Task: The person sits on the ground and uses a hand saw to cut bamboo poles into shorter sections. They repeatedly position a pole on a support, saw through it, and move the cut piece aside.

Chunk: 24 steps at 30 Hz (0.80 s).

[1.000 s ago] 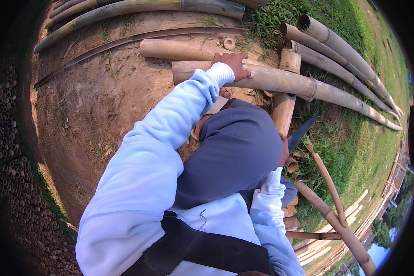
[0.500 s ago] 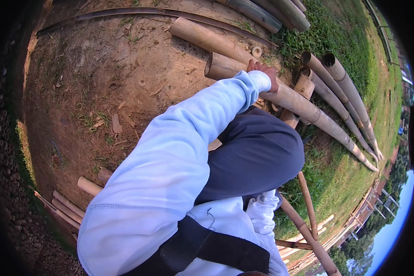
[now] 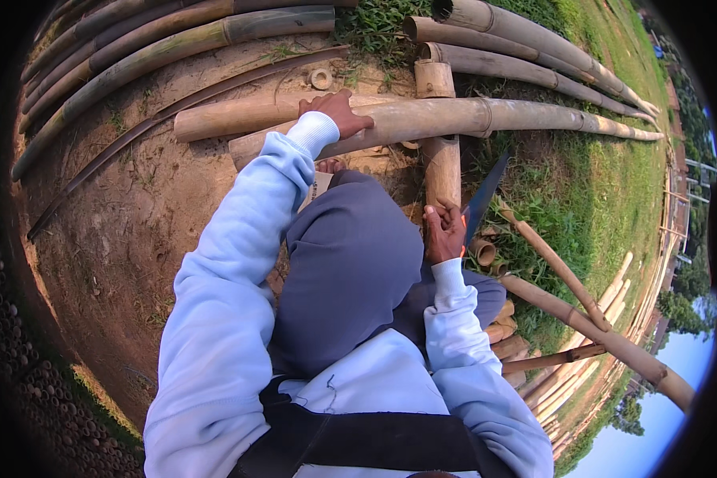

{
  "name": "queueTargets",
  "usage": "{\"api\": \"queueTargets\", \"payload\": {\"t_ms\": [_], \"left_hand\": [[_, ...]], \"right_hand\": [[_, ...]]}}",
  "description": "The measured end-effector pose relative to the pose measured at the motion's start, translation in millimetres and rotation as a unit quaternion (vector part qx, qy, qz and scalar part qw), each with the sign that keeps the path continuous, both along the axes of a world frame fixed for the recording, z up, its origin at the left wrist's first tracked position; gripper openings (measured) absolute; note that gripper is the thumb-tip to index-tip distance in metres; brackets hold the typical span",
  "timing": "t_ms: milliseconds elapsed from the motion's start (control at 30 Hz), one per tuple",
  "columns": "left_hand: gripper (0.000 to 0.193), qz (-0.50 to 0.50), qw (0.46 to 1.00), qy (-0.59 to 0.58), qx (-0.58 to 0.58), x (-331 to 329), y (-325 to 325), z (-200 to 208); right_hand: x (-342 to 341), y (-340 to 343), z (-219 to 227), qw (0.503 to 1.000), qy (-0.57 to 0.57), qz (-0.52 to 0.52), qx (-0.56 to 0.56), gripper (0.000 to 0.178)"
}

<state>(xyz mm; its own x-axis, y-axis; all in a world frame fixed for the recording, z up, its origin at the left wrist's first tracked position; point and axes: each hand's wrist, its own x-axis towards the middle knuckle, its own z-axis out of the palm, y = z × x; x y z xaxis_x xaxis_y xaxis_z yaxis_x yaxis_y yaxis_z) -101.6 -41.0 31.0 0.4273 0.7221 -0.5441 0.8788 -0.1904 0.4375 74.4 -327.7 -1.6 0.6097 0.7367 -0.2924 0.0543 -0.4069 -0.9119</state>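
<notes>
A long, thick bamboo pole (image 3: pixel 438 116) lies crosswise in front of me, running off to the right. My left hand (image 3: pixel 338 114) is closed over its top near the left end, thumb and fingers spread across the curve. Lower right, my right hand (image 3: pixel 444 231) is wrapped around the handle of a handsaw (image 3: pixel 486 190). Its blue blade points up and away, beside the pole; orange shows at the handle, which the fingers mostly hide. A shorter bamboo piece (image 3: pixel 442 171) sits under the pole, crossing it. Behind lies a second pole (image 3: pixel 231 118).
Several bamboo poles (image 3: pixel 271 25) lie at the far left, and more (image 3: pixel 534 76) at the far right. A dark split strip (image 3: pixel 135 131) curves over the bare soil. A small bamboo ring (image 3: pixel 320 78) lies behind my left hand. A bamboo frame (image 3: pixel 562 271) stands at the right.
The view has swung to the right, and my right hand with the handsaw has come into sight. My left hand stays on the pole, its fingers now more spread.
</notes>
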Motion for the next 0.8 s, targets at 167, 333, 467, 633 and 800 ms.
{"api": "queueTargets", "payload": {"t_ms": [167, 333, 467, 633, 800], "left_hand": [[0.112, -0.105, 0.989, -0.011, 0.108, 42.6, -13.9, 5.8], [0.104, -0.177, 0.972, 0.057, 0.141, 61.5, -12.8, 7.0], [0.094, -0.179, 0.980, 0.052, 0.068, 59.0, -8.4, 2.4], [0.079, -0.191, 0.979, -0.007, 0.074, 49.9, -8.1, 0.3], [0.076, -0.207, 0.974, -0.050, 0.080, 39.4, -14.8, 11.2]], "right_hand": [[7.1, 57.7, -14.0, 0.970, 0.232, -0.074, 0.024, 0.052], [7.5, 130.4, -42.0, 0.889, 0.435, -0.108, 0.091, 0.107], [2.6, 165.5, -52.9, 0.853, 0.467, -0.186, 0.141, 0.093], [-3.8, 172.9, -47.4, 0.861, 0.427, -0.209, 0.179, 0.081], [-15.6, 164.1, -21.6, 0.871, 0.396, -0.226, 0.182, 0.075]]}}
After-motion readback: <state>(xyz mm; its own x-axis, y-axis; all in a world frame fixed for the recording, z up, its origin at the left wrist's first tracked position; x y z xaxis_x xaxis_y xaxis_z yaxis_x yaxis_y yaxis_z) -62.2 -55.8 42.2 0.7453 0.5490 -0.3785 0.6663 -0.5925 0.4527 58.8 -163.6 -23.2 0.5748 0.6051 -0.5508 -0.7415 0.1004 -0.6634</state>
